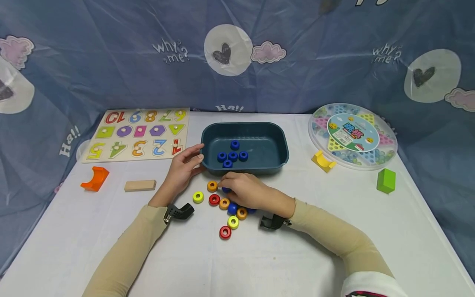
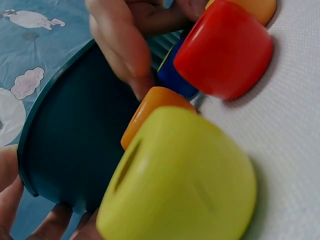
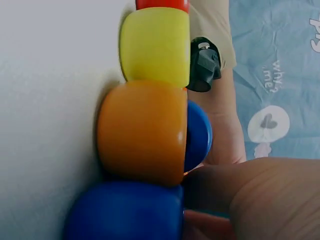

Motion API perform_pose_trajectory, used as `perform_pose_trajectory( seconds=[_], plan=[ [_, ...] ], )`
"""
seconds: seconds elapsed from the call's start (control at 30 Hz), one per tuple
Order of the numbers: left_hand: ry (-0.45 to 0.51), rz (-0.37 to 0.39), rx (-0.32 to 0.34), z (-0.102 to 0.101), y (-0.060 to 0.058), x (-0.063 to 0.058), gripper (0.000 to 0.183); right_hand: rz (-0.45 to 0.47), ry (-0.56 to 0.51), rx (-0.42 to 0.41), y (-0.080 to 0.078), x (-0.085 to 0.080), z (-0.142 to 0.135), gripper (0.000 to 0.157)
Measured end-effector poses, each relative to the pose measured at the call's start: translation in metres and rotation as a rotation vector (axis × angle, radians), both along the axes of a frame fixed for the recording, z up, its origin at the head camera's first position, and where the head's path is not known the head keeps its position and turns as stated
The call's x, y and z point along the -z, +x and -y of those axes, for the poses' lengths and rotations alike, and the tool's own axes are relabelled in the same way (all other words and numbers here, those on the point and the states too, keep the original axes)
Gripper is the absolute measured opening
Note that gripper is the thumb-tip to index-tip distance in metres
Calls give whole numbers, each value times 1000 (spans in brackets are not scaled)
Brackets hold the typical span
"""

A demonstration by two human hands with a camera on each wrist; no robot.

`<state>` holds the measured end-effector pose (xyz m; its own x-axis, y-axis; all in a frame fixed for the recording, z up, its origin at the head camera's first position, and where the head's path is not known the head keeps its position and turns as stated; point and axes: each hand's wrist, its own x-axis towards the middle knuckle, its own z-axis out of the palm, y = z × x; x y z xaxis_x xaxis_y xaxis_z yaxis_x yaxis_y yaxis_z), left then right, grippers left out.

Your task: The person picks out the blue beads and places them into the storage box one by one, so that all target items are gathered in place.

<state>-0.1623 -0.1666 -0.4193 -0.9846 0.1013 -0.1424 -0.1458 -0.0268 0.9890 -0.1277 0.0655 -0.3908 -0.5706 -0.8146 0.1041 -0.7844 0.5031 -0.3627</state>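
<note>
My left hand (image 1: pixel 182 169) grips the left end of a dark teal plastic tub (image 1: pixel 265 154), its fingers (image 2: pixel 52 222) against the outer wall in the left wrist view. Several blue rings (image 1: pixel 233 156) lie inside the tub. Just in front of it, my right hand (image 1: pixel 246 190) has its fingers around a blue ring (image 1: pixel 226 190), partly hidden by them. Around that hand lie orange rings (image 1: pixel 212 186), red rings (image 1: pixel 214 200), yellow rings (image 1: pixel 198 197) and more blue ones (image 1: pixel 232 208). In the right wrist view, an orange ring (image 3: pixel 142 132) stands close to the camera.
A wooden number puzzle board (image 1: pixel 148 138) lies at back left, with an orange arch block (image 1: pixel 95 179) and a plain wood block (image 1: pixel 140 185) in front. To the right are a round bead case (image 1: pixel 352 159), a yellow arch block (image 1: pixel 323 161) and a green block (image 1: pixel 386 180).
</note>
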Motion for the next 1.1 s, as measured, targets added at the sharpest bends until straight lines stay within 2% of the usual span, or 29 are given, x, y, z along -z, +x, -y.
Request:
perform_pose_trajectory(
  seconds=[0.23, 0.43, 0.53, 0.63, 0.73, 0.83, 0.97, 1.1],
  plan=[
    [7, -12, -2, 0, 0, 0, 46, 11, 26, 33, -2, 4, 0, 26],
    [8, -9, -3, 0, 0, 1, 46, 6, -1, 8, -2, 4, 0, 25],
    [11, 0, -6, 0, 1, 1, 45, 1, -42, -24, -3, -5, -3, 25],
    [11, 5, -7, 0, 1, 1, 45, 3, -119, -40, -9, -22, -8, 25],
    [4, 4, -11, -1, 1, 0, 45, 3, -202, -3, -24, -40, -18, 25],
    [-2, 3, -10, -1, 0, -1, 45, -3, -227, 94, -47, -48, -31, 26],
    [-2, 3, -4, 0, 0, 0, 45, 21, -151, 241, -78, -40, -46, 26],
    [-6, -1, -2, 1, 0, 1, 45, 62, -56, 315, -98, -26, -51, 26]
  ],
)
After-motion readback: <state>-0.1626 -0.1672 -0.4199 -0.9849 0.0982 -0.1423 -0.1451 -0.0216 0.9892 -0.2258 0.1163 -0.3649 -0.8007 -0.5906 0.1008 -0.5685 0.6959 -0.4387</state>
